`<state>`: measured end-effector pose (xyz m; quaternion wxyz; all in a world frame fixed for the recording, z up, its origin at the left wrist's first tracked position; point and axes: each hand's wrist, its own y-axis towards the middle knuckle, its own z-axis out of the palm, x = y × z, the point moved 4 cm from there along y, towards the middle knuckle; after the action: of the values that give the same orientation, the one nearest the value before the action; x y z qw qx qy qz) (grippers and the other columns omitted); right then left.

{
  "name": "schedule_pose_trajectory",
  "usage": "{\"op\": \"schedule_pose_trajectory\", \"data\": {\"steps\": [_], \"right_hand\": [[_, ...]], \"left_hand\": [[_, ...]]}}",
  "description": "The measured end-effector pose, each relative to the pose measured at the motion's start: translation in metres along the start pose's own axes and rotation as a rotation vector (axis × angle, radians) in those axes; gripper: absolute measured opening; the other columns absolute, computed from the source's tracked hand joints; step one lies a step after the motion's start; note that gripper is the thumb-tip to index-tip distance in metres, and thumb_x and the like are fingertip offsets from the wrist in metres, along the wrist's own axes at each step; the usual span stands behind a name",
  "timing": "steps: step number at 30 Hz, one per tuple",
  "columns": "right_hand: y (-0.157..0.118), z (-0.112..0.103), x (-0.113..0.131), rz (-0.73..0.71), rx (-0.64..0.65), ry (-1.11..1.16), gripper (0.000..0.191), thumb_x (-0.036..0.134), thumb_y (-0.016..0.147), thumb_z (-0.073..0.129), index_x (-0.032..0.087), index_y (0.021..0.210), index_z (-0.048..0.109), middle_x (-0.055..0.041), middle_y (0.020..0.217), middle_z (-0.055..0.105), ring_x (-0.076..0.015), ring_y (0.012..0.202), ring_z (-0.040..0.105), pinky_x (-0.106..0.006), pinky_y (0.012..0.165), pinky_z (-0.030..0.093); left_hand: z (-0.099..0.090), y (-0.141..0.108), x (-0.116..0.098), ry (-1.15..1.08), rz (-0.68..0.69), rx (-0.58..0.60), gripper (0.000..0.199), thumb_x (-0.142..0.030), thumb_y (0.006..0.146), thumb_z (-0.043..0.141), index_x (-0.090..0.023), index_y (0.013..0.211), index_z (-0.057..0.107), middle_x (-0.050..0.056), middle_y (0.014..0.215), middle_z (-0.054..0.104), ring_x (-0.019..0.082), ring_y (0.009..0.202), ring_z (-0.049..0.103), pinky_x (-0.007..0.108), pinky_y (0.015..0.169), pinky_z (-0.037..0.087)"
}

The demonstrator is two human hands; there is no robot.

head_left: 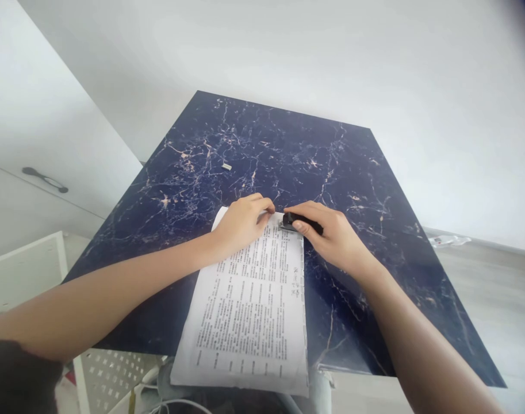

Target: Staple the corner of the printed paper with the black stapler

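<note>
Printed sheets of paper [249, 310] lie on the dark blue marbled table [288, 155], their near end reaching past its front edge. My right hand [331, 230] is wrapped round a black stapler [303, 221], whose front end sits over the far right corner of the sheets. Across the far left part of the paper rests my left hand [245, 221], fingers bent and thumb near the fingertips. It presses on the sheets close to the stapler. Whether the stapler's jaws touch the paper on both sides is hidden.
A small pale strip, perhaps staples [226, 167], lies farther back on the table. White walls stand behind and at left, where a cabinet handle [45, 179] shows. Below the front edge are a white perforated basket [111, 374] and a white cable [176, 404]. Clear plastic [449, 240] lies at right.
</note>
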<state>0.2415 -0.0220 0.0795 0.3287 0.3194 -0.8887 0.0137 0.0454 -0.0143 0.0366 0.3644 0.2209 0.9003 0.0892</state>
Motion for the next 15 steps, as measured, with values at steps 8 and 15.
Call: {"op": "schedule_pose_trajectory", "data": {"steps": [8,15], "right_hand": [[0.0017,0.0041,0.0004,-0.019,-0.016,0.020,0.032,0.031,0.109,0.046,0.026,0.124,0.074,-0.0062,0.114,0.075,-0.0238,0.105,0.067,-0.042,0.094,0.051],[0.0021,0.0054,0.0046,-0.037,-0.011,-0.002,0.031,0.029,0.109,0.046,0.026,0.124,0.073,-0.0060,0.110,0.073,-0.0233,0.102,0.065,-0.041,0.092,0.049]], "left_hand": [[0.0007,-0.0002,0.0002,-0.026,-0.013,0.003,0.017,-0.015,0.098,0.056,-0.022,0.099,0.071,0.003,0.100,0.071,0.018,0.089,0.067,0.036,0.086,0.053],[-0.0020,0.0000,-0.0027,-0.030,-0.008,-0.001,0.017,-0.014,0.098,0.056,-0.021,0.098,0.071,0.003,0.099,0.072,0.018,0.090,0.067,0.036,0.087,0.052]]}}
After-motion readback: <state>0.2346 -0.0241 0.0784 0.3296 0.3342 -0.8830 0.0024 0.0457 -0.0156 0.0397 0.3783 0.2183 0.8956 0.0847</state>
